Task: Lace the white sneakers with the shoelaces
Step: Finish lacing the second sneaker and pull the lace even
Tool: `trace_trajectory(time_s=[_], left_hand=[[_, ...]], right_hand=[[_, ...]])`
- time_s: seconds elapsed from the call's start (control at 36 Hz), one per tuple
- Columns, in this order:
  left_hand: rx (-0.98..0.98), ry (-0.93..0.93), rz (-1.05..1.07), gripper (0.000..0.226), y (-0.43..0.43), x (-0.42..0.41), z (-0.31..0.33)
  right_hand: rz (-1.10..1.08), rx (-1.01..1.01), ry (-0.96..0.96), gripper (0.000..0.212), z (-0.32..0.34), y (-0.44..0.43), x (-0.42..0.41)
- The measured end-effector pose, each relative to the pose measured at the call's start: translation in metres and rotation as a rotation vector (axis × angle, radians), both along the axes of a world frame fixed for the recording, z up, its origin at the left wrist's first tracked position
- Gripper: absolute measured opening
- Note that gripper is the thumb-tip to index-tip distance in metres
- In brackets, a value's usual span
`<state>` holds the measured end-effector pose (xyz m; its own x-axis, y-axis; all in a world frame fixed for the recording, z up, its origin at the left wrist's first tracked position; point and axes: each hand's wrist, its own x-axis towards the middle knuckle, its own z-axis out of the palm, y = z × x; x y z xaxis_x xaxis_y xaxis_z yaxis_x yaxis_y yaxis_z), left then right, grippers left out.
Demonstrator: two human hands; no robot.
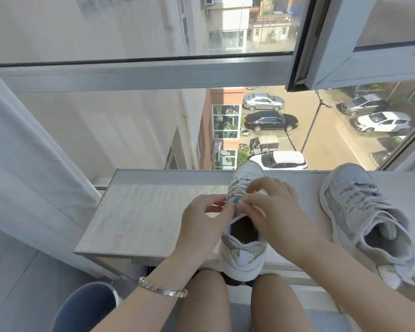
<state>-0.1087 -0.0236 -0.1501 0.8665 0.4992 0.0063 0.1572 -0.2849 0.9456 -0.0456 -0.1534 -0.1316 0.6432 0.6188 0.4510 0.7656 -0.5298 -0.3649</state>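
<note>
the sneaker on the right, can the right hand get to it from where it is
Probably yes: the right hand is at the shoelace of the middle sneaker, and the right sneaker stands beside it on the same ledge with nothing between.

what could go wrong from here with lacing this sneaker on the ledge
1. The near sneaker has its heel hanging over the front edge of the ledge. A hard tug on the shoelace by the left hand and right hand could tip it off toward the lap.
2. Both hands cover the upper eyelets, so a skipped eyelet may go unnoticed.
3. The second sneaker reaches that edge too, and the right forearm passing beside it could knock it.
</note>
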Motion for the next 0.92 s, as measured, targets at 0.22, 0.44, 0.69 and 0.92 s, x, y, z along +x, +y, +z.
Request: trace_trajectory(time_s=[0.22, 0.44, 0.69, 0.92], left_hand=[[-0.124, 0.051, 0.037, 0.02, -0.002, 0.001, 0.0], [-0.047, 0.096, -0.032, 0.014, -0.006, 0.002, 0.004], [0.094, 0.149, -0.112, 0.011, 0.012, 0.048, 0.028], [0.269, 0.382, -0.276, 0.012, 0.013, 0.082, 0.029]], right_hand=[[0.257, 0.363, 0.634, 0.035, 0.0, -0.03, -0.015], [0.256, 0.228, 0.802, 0.046, 0.016, -0.052, -0.017], [-0.248, 0.084, 0.559, 0.021, 0.03, -0.025, 0.054], [-0.146, -0.188, 0.654, 0.014, 0.008, 0.007, 0.081]])
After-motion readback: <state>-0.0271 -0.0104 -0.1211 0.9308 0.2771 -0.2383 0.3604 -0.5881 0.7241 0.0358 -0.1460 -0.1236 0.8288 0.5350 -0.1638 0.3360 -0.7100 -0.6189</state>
